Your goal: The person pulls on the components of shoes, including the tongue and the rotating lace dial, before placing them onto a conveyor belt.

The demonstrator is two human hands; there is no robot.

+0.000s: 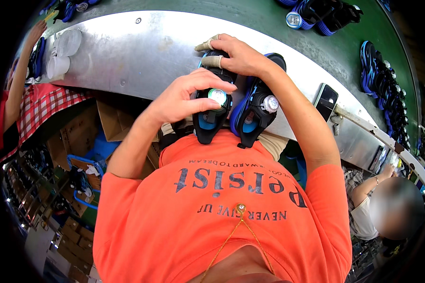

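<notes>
A pair of black and blue sneakers stands side by side before me at the bench edge, heels toward me. On the left sneaker (206,123) a clear round dial (217,96) glows greenish. My left hand (184,94) has its thumb below this dial and its fingers above it, closed around it. My right hand (236,54) reaches over to the front of the same shoe and grips it near the toe; beige covers sit on two of its fingers. The right sneaker (250,118) carries a similar clear dial (270,104), unlit, under my right forearm.
A metal bench (127,47) curves across, with a green belt (250,14) beyond it bearing several more sneakers (387,94). A phone (326,101) lies at right. Clear plastic tubs (58,67) stand at left near another person's arm (16,89). Another person sits at lower right.
</notes>
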